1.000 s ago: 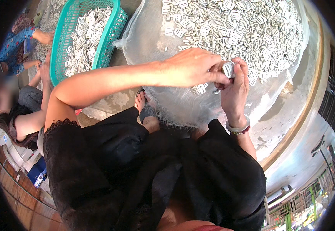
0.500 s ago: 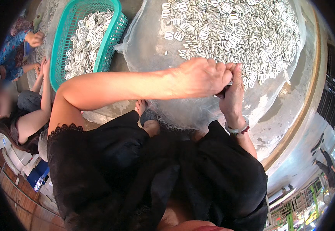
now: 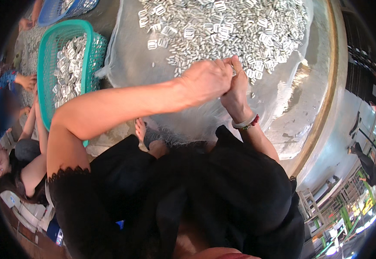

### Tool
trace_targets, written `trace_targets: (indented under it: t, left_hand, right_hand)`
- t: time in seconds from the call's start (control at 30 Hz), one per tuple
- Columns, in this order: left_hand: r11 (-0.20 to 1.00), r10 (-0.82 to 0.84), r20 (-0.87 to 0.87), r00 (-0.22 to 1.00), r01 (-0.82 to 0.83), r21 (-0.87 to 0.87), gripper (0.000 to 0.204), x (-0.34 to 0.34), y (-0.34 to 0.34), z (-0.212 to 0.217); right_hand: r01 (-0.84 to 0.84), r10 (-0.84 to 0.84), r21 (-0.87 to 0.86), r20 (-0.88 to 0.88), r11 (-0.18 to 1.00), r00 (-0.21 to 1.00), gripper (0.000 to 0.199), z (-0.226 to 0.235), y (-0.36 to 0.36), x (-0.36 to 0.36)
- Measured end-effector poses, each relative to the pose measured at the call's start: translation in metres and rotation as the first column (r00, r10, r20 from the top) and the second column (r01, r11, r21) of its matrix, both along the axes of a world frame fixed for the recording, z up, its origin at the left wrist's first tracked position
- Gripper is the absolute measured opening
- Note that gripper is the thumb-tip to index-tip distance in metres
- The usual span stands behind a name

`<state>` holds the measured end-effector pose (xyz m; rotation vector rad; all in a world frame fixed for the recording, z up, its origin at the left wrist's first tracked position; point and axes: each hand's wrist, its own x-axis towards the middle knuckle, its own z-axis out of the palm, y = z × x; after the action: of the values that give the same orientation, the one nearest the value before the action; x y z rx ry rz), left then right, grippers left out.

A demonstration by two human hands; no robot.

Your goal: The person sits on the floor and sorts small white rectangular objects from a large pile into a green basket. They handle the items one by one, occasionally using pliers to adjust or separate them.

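My left hand (image 3: 206, 78) is closed, its arm reaching across from the left with bent elbow. Its fingertips meet my right hand (image 3: 235, 88), which is also closed, thumb pointing up and bracelets at the wrist. Pinched between the two hands is a small shiny silver metal piece (image 3: 233, 73), mostly hidden by fingers. Just beyond them lies a wide pile of silver metal parts (image 3: 222, 41): small capsule-shaped pieces mixed with flat slotted buckles (image 3: 189, 32). The pile rests on a clear plastic sheet (image 3: 129, 56) spread over the floor.
A green plastic basket (image 3: 45, 73) holding slotted buckles stands at the left, with a blue basket (image 3: 52, 15) beyond it. Other people sit at the far left, one hand (image 3: 26, 81) near the green basket. A curved raised edge (image 3: 326, 101) runs along the right.
The view has shifted, bringing the blue basket into sight at top left. My hands stay together around the small metal piece, near the pile's front edge.
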<state>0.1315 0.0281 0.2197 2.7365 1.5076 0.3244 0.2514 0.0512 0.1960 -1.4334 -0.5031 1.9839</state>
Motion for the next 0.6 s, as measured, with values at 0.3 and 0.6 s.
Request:
trace_targets:
  t: [0.3, 0.6]
  left_hand:
    - [0.901, 0.240, 0.307, 0.921, -0.094, -0.423, 0.018, 0.038, 0.029, -0.012]
    - [0.639, 0.401, 0.271, 0.875, -0.055, -0.767, 0.035, 0.034, 0.035, -0.019]
  right_hand:
    - [-0.320, -0.013, 0.467, 0.581, 0.824, 0.814, 0.045, 0.000, 0.032, 0.035]
    - [-0.722, 0.210, 0.405, 0.774, 0.561, 0.597, 0.041, -0.003, 0.023, 0.063]
